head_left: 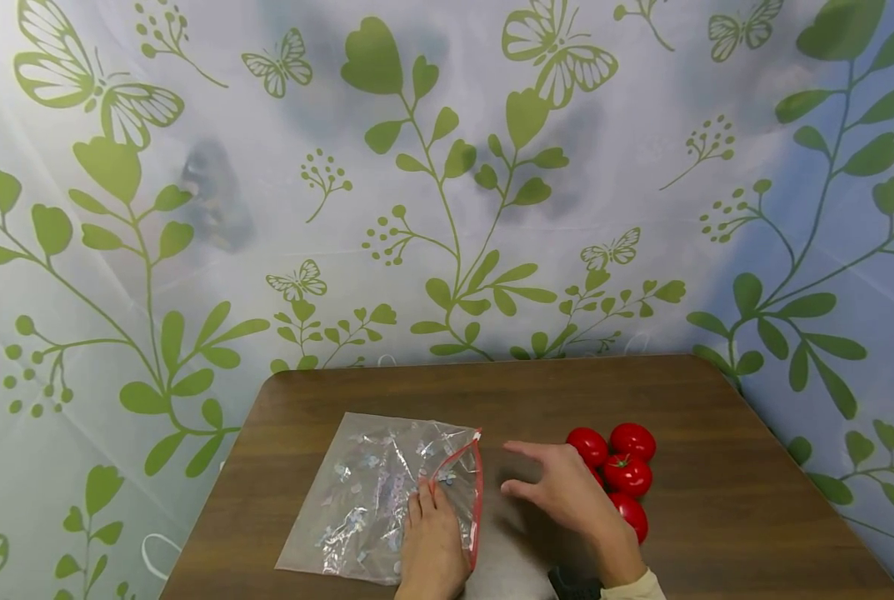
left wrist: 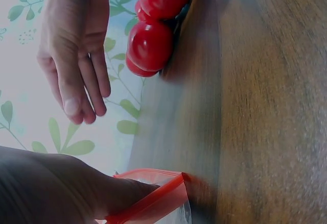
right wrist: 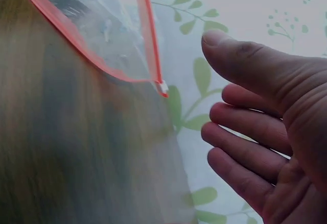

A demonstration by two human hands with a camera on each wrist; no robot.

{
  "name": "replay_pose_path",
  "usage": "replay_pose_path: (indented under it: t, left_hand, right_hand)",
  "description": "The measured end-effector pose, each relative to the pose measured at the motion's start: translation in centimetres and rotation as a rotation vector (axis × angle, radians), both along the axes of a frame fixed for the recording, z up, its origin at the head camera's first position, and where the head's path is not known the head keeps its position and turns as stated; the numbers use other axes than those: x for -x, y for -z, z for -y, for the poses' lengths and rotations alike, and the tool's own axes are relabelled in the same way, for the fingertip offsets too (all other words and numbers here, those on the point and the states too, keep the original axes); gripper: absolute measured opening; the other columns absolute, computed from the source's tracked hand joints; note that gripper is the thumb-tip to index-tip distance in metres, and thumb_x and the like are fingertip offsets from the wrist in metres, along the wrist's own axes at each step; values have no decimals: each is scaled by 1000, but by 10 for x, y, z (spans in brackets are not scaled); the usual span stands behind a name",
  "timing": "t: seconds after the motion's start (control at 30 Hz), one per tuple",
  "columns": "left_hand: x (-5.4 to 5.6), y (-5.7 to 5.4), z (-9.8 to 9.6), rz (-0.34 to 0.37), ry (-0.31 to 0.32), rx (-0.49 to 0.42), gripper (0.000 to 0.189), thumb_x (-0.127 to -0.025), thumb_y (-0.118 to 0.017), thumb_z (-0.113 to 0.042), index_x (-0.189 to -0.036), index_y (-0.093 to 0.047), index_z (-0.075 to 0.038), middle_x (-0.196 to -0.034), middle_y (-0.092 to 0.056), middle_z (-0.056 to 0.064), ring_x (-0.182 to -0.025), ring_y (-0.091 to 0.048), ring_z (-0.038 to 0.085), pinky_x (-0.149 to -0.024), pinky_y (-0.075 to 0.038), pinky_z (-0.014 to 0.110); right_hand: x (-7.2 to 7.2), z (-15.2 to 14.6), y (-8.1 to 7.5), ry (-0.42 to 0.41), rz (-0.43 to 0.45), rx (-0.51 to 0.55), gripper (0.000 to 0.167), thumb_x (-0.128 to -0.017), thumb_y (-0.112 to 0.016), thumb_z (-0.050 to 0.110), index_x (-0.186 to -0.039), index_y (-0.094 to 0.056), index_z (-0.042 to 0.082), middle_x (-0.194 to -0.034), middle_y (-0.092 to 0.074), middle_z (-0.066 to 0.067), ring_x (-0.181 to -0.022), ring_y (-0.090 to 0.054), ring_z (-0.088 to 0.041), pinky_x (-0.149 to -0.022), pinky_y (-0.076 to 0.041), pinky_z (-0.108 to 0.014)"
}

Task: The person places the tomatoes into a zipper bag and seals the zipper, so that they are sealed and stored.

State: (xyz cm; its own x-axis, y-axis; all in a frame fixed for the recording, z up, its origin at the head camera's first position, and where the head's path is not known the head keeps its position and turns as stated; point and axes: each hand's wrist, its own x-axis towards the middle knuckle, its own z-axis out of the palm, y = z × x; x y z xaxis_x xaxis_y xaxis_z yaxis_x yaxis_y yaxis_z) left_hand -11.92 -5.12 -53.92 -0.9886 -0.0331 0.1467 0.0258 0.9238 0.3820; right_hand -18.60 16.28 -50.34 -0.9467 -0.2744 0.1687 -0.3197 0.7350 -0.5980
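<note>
We see the left hand (head_left: 435,537) pinching the bag (head_left: 357,504) at its mouth, apparently to keep it open, while the right hand (head_left: 561,485), spread and empty, hovers near the tomatoes (head_left: 629,477)

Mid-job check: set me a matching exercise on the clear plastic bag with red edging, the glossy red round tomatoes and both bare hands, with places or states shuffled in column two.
Column one
1. Clear plastic bag with red edging
2. Glossy red round tomatoes
3. Bare left hand
4. Bare right hand

Column two
A. Clustered together on the brown wood-grain tabletop
B. Holding nothing, thumb and fingers apart
C. Lying with its mouth gaping open
D. At the bag's mouth

Pairs: 1-C, 2-A, 3-D, 4-B
</note>
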Motion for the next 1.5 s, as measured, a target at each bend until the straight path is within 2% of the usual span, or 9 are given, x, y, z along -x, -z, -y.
replay_pose_path:
  t: [0.13,0.3,0.53,0.7,0.9,1.13,1.27,1.37,1.5]
  left_hand:
    - [0,1,-1,9,-11,-14,98,-57,-99,-8,-143,-56,15,-153,-54,39,-137,-57,57,-113,-52,64]
    - [-1,0,-1,0,-21,-11,98,-56,-99,-8,-142,-57,14,-152,-55,39,-136,-57,59,-113,-52,64]
    - [-1,1,-1,3,-18,-6,98,-56,-99,-9,-141,-57,14,-152,-56,38,-136,-58,59,-113,-52,64]
    - [0,5,0,-15,-7,-17,98,-57,-98,-8,-142,-56,16,-151,-55,40,-137,-57,60,-113,-52,66]
    - [3,22,1,-80,-2,-25,103,-51,-100,-6,-140,-56,19,-148,-56,42,-133,-58,62,-106,-54,69]
    - [-1,1,1,9,3,-21,101,-57,-100,-8,-144,-56,18,-152,-54,41,-138,-56,61,-113,-51,67]
    - [-2,-1,1,15,3,-32,99,-58,-98,-6,-143,-56,18,-152,-54,41,-139,-55,61,-113,-51,67]
    - [-2,-1,1,20,3,-38,98,-59,-97,-5,-144,-56,18,-153,-54,41,-139,-55,62,-114,-50,68]
    - [-1,0,1,28,2,-40,98,-59,-97,-6,-145,-56,18,-154,-53,40,-140,-54,61,-115,-49,68]
  right_hand:
    - [-4,-10,-7,0,50,22,53,-84,-96,38,-133,-80,28,-131,-80,3,-118,-78,-25,-101,-63,-53]
    - [-9,-24,-13,-9,95,48,54,-86,-93,44,-136,-78,30,-96,-80,9,-61,-51,-5,-68,-58,-32]
    - [-18,-46,-16,11,79,43,55,-85,-92,52,-135,-78,37,-120,-80,19,-108,-73,-13,-91,-64,-41]
    - [-25,-61,-21,-16,86,47,55,-87,-89,55,-138,-76,36,-99,-79,19,-91,-67,-14,-79,-61,-30]
    - [-31,-78,-27,10,114,60,55,-87,-90,53,-137,-77,33,-122,-82,2,-112,-71,-24,-90,-65,-50]
    - [-41,-101,-29,79,127,26,58,-86,-93,47,-138,-77,26,-135,-77,-10,-122,-65,-33,-89,-65,-57]
    - [-46,-114,-28,104,174,31,59,-86,-93,46,-138,-77,24,-133,-77,-11,-100,-68,-25,-76,-64,-39]
    - [-49,-125,-27,118,179,28,61,-85,-93,48,-138,-77,22,-134,-77,-13,-98,-74,-29,-79,-65,-42]
    - [-56,-139,-21,147,138,22,60,-83,-94,48,-135,-79,23,-133,-79,-8,-124,-74,-39,-95,-64,-58]
